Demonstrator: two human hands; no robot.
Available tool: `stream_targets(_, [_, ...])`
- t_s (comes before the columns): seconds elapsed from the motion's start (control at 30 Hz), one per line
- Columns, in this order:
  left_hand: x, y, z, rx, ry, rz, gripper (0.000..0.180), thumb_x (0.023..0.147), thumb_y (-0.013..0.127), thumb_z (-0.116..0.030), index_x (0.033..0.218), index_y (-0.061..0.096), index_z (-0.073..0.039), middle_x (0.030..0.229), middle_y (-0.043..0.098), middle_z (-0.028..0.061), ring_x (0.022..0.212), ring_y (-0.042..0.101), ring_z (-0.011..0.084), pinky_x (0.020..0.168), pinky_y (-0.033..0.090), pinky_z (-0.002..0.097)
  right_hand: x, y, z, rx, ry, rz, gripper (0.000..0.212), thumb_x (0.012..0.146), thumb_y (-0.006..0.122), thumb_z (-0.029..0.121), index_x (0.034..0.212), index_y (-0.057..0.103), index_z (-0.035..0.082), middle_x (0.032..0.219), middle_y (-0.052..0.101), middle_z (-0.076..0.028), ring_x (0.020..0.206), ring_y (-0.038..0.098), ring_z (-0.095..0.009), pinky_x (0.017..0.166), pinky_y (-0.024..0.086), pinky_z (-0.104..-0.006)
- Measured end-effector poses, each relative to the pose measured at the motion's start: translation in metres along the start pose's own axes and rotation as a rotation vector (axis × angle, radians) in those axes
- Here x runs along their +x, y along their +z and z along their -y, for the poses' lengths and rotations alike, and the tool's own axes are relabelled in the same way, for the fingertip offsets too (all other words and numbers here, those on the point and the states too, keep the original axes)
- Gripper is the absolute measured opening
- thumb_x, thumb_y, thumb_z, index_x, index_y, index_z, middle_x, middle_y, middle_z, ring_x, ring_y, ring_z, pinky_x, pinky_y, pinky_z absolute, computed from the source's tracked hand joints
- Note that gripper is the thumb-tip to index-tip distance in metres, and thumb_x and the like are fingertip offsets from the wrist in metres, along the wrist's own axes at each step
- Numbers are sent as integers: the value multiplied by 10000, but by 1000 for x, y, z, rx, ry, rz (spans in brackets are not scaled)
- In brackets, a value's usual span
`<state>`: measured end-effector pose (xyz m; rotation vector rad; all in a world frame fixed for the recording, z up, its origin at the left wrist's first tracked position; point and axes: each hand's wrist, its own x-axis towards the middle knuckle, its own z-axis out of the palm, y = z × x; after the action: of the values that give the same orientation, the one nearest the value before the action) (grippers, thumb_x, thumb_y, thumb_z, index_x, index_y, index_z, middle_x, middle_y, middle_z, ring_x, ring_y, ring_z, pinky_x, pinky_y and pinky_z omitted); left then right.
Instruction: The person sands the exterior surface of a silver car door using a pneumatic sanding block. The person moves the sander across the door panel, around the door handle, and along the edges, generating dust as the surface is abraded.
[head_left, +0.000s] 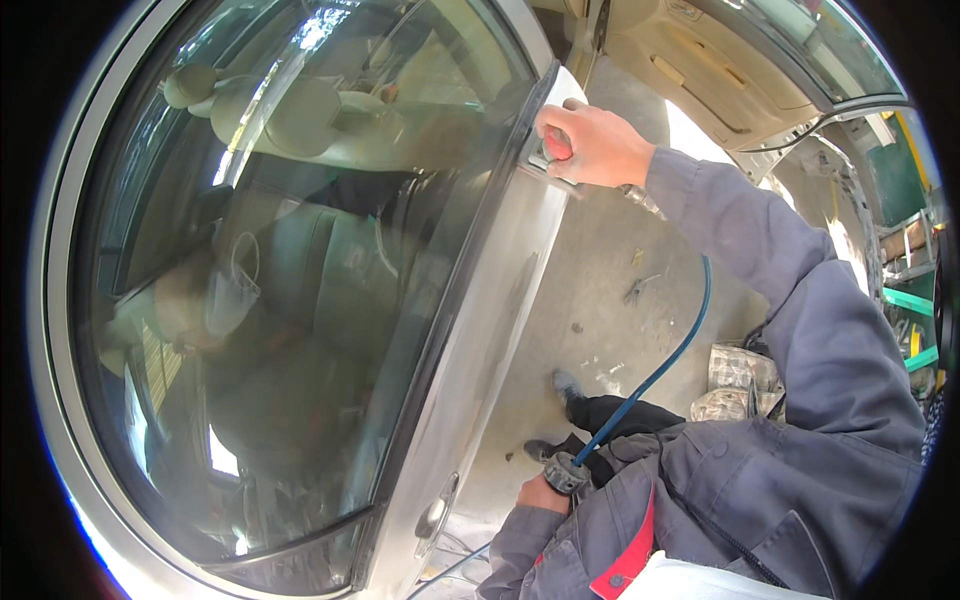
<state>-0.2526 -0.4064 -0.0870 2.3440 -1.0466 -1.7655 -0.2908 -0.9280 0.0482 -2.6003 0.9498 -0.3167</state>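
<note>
My right hand [598, 146], reaching from the right, is closed around a small red object [558, 143] at the far front corner of the silver car door [480, 320], below the window's edge. A pale flat piece lies under and beside the fingers. What the red object is, I cannot make out. A metallic piece shows by that wrist. Low in the view, close to my body, my left hand [541, 494] is closed, its fingers mostly hidden. A blue hose [655, 372] runs up from it and out of sight behind my right sleeve. Beside it sits a dark, ridged round piece [568, 474].
The door's large window [300, 330] fills the left, with seats behind reflections. A door handle [436, 512] is at its near end. An open beige-lined car door [710, 80] stands at the upper right. My shoes are on the concrete floor [620, 290]; a shelf with green parts is far right.
</note>
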Motion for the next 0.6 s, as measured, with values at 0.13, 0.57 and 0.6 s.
stream_targets(0.13, [2, 14, 14, -62, 80, -46, 531, 949, 693, -532, 1256, 764, -104, 1126, 759, 294, 1129, 708, 503, 957, 587, 567, -14, -1, 36, 6, -32, 34, 289, 834, 789, 235, 1034, 588, 173, 964, 632, -40, 938, 658, -276, 768, 527, -443])
stream_targets(0.57, [-52, 36, 137, -61, 82, -129, 431, 982, 647, -437, 1201, 771, -88, 1097, 754, 310, 1103, 710, 511, 962, 573, 593, -111, 57, 186, 23, -64, 61, 276, 847, 779, 204, 1023, 568, 178, 964, 617, -48, 947, 659, -274, 759, 532, -436])
stream_targets(0.6, [-65, 30, 143, -62, 94, -131, 425, 978, 651, -431, 1200, 772, -90, 1096, 754, 310, 1103, 710, 512, 963, 574, 591, -121, 61, 199, 34, -76, 60, 276, 846, 779, 206, 1019, 566, 180, 965, 618, -44, 954, 658, -271, 760, 532, -437])
